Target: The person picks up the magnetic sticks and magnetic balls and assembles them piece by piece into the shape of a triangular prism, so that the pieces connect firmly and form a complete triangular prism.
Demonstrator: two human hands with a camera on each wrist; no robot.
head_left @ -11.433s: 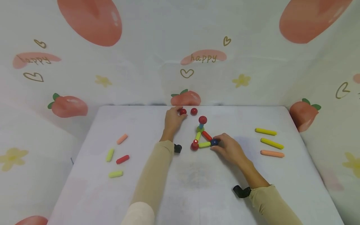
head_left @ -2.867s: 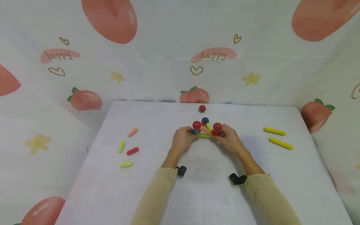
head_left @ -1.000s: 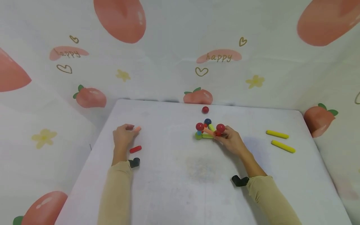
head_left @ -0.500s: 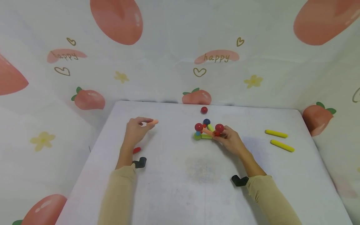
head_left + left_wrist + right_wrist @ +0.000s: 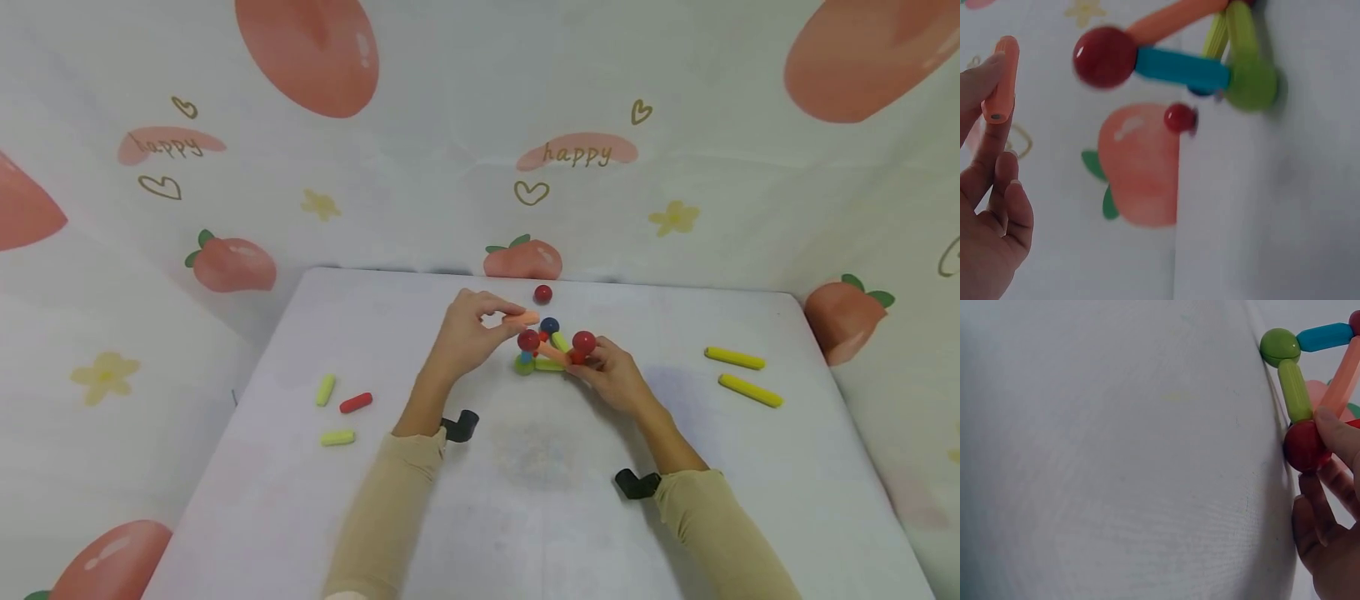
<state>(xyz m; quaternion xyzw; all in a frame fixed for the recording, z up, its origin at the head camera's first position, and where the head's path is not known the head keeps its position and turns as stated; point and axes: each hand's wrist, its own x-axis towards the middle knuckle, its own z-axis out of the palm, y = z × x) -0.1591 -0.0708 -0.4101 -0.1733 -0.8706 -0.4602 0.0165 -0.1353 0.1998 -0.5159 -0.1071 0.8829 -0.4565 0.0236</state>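
Observation:
My left hand [image 5: 467, 340] pinches a short orange rod [image 5: 527, 317] between thumb and fingers, just above the ball-and-rod frame. In the left wrist view a grey spot shows on the rod's end [image 5: 997, 116]. My right hand [image 5: 621, 377] grips the frame's lower red ball [image 5: 1305, 445] at its right corner. A green ball [image 5: 524, 364] and a dark blue ball [image 5: 550, 325] form the other base corners. A blue rod [image 5: 1182, 67] carries the upper left red ball [image 5: 528, 340]. From there a long orange rod [image 5: 555, 354] slopes down to the right corner, below another red ball [image 5: 583, 342].
One loose red ball [image 5: 543, 293] lies near the table's back edge. At the left are a short red rod [image 5: 356, 402] and two yellow-green rods, one upright-lying [image 5: 326, 390], one crosswise [image 5: 337, 437]. Two long yellow rods [image 5: 735, 358] lie at the right.
My left hand has taken the short orange rod from the left group and carried it right to the frame. My right hand stays at the red corner. Earlier, the long orange rod joined the frame.

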